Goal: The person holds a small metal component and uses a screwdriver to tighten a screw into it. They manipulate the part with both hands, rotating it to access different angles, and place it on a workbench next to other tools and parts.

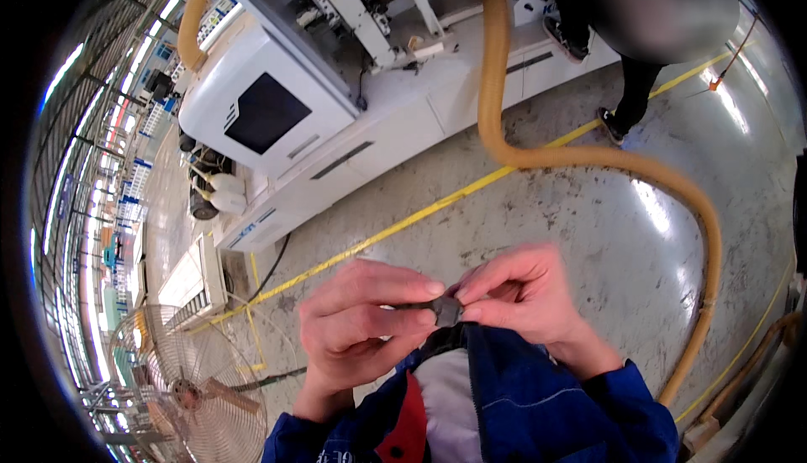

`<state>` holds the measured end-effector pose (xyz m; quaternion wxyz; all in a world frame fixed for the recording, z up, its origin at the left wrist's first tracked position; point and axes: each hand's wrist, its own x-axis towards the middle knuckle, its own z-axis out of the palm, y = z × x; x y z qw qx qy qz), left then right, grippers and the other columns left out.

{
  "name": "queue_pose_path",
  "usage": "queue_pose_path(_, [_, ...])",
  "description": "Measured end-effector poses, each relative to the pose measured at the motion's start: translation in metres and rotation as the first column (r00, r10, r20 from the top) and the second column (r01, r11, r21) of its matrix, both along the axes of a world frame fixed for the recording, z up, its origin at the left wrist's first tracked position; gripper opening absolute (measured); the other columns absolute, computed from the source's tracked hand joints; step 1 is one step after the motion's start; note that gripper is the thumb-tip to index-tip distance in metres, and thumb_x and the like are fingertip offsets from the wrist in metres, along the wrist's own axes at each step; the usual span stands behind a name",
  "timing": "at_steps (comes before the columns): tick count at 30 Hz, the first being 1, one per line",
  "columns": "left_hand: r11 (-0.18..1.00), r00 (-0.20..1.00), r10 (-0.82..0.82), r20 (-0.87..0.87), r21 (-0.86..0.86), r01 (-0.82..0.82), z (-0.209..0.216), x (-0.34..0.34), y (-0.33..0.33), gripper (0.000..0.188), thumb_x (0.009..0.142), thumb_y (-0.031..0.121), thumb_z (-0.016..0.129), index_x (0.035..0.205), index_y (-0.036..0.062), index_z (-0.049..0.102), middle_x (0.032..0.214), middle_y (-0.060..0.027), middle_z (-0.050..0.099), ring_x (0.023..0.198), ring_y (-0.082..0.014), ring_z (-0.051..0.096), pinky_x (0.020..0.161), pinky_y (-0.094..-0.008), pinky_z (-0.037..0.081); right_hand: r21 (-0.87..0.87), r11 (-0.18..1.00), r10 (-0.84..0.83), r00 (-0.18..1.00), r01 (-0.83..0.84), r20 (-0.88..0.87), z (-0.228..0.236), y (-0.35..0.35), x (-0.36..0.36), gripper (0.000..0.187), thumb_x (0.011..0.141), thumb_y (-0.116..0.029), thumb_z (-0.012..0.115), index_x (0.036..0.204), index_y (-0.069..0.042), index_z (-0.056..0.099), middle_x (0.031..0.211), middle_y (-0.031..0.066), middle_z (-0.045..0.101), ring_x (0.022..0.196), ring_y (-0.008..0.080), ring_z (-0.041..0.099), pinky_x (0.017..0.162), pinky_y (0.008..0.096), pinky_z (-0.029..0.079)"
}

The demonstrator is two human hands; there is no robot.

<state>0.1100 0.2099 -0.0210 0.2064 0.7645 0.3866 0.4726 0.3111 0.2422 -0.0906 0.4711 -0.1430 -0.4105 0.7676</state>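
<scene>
Close in front of my chest, both hands meet on a small dark grey block-like piece with angular sides. My left hand pinches its left side between thumb and fingers. From the right, my right hand grips it with thumb and forefinger. The fingertips cover part of the piece, so its exact kind does not show. Blue jacket sleeves reach to both wrists.
A white machine cabinet with a dark screen stands ahead. A tan flexible hose curves over the grey floor across a yellow line. A wire-caged fan is at lower left. Another person's leg shows at upper right.
</scene>
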Motion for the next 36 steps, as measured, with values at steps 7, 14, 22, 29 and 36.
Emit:
queue_pose_path(7, [0.988,0.999,0.034,-0.029,-0.149,-0.038,-0.007,0.0,-0.005,0.024,0.068,-0.004,0.083,0.088,0.0049,0.074,0.097,-0.0108,0.074,0.088,-0.026,0.072,0.076,-0.0331,0.057,0.027,0.999,-0.022,0.986,0.018,0.163,-0.013,0.0,0.006,0.016,0.084,-0.001,0.077,0.1,0.003,0.074,0.09,0.0074,0.074,0.084,0.0097,0.066,0.076,0.025,0.053])
queue_pose_path(14, [0.961,0.999,0.04,-0.013,-0.275,-0.042,-0.014,0.003,-0.011,0.02,0.072,0.001,0.082,0.09,0.0051,0.073,0.1,-0.0111,0.075,0.09,-0.0259,0.072,0.076,-0.033,0.057,-0.047,0.998,0.048,0.961,-0.037,0.273,-0.013,0.004,0.014,0.015,0.086,-0.005,0.076,0.1,0.0,0.075,0.087,0.0036,0.073,0.077,0.006,0.063,0.068,0.0214,0.05])
queue_pose_path(22, [0.955,0.997,0.045,-0.057,-0.292,-0.059,-0.016,0.003,-0.01,0.018,0.076,0.0,0.079,0.093,0.0023,0.072,0.1,-0.0117,0.074,0.089,-0.0254,0.072,0.076,-0.0321,0.058,-0.048,0.992,0.126,0.933,-0.117,0.337,-0.024,0.009,0.015,0.019,0.089,-0.007,0.074,0.107,0.0,0.074,0.087,0.0058,0.074,0.079,0.0079,0.067,0.071,0.0222,0.052])
queue_pose_path(29, [0.914,0.982,0.182,-0.058,-0.358,-0.191,-0.012,0.018,-0.015,0.022,0.068,-0.002,0.083,0.086,0.0003,0.07,0.096,-0.0149,0.074,0.089,-0.0231,0.072,0.081,-0.0327,0.056,-0.043,0.992,0.123,0.916,-0.116,0.382,-0.021,0.01,0.013,0.021,0.091,-0.013,0.073,0.106,0.002,0.073,0.089,0.0075,0.074,0.076,0.01,0.068,0.07,0.0229,0.053])
queue_pose_path(36, [0.858,0.982,0.172,0.074,-0.502,-0.113,-0.031,0.022,-0.014,0.018,0.08,-0.005,0.077,0.096,0.0005,0.07,0.105,-0.0152,0.072,0.1,-0.0237,0.069,0.089,-0.0343,0.054,-0.016,0.989,0.139,0.915,-0.144,0.38,-0.03,0.017,0.021,0.023,0.092,-0.017,0.072,0.104,0.002,0.074,0.082,0.005,0.072,0.074,0.0076,0.067,0.066,0.0229,0.052])
